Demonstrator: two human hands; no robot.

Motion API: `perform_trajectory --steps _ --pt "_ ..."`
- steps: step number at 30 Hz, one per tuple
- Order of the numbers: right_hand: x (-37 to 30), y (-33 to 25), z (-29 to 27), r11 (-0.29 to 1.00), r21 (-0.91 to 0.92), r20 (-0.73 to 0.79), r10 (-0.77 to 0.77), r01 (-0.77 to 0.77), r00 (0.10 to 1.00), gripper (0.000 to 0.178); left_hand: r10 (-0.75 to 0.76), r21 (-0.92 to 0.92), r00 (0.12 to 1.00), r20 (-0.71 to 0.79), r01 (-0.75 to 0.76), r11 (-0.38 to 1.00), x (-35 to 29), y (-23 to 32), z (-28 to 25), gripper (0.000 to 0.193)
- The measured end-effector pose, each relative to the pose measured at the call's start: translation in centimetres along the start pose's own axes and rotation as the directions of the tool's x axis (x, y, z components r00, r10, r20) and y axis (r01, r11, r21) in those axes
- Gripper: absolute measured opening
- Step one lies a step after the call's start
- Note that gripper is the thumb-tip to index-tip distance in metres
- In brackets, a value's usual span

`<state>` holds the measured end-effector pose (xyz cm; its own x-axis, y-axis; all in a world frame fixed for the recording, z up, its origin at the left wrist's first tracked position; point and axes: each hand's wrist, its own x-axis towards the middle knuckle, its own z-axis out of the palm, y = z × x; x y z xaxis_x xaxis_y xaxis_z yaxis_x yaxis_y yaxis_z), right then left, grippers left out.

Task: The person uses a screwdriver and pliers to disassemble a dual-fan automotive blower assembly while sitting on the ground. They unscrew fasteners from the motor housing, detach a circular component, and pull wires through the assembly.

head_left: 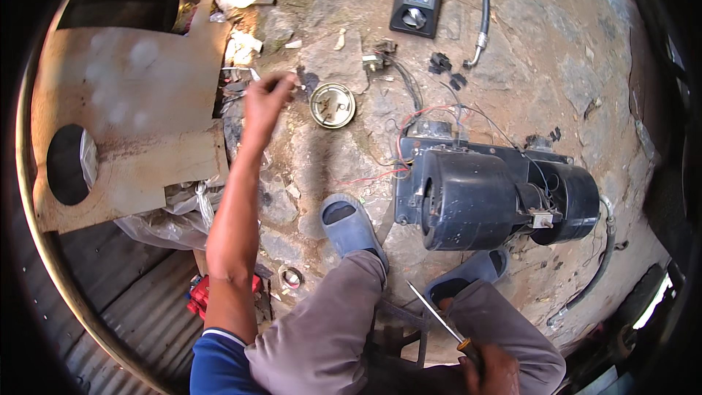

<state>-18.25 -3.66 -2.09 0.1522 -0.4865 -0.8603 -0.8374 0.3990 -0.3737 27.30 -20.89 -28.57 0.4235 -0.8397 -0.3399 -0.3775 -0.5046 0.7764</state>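
My left hand (268,106) reaches out over the stone floor with thumb and fingers pinched. Something small and pale shows at its fingertips, too small to name. Just right of it sits a round metal tin (333,126) with small pieces inside. Low in the view, my right hand (496,371) is wrapped round the dark and yellow handle of a screwdriver (439,314), its shaft pointing up and left. Beyond the screwdriver lies a black twin-drum blower unit (468,201) with loose red and dark wires.
A black panel with a knob (413,18) and a hose (484,11) lie at the far side. Another hose (603,271) curves beside the blower. A cut board (139,95) stands at the left. A tape roll (291,277) is near my left leg, and my sandals (349,227) flank the middle.
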Motion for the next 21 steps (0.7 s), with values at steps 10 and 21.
perform_trajectory --steps 10,21 --pt "0.4 -1.7 1.7 0.995 -0.082 -0.072 -0.061 0.055 0.995 0.021 0.098 0.386 0.97 0.224 -0.18 0.905 -0.6 -5.7 7.4 0.023" --pt "1.3 -1.9 1.6 0.994 -0.074 -0.08 -0.081 0.075 0.993 0.021 0.204 0.504 0.97 0.133 -0.243 0.829 0.3 -5.8 9.3 0.025"
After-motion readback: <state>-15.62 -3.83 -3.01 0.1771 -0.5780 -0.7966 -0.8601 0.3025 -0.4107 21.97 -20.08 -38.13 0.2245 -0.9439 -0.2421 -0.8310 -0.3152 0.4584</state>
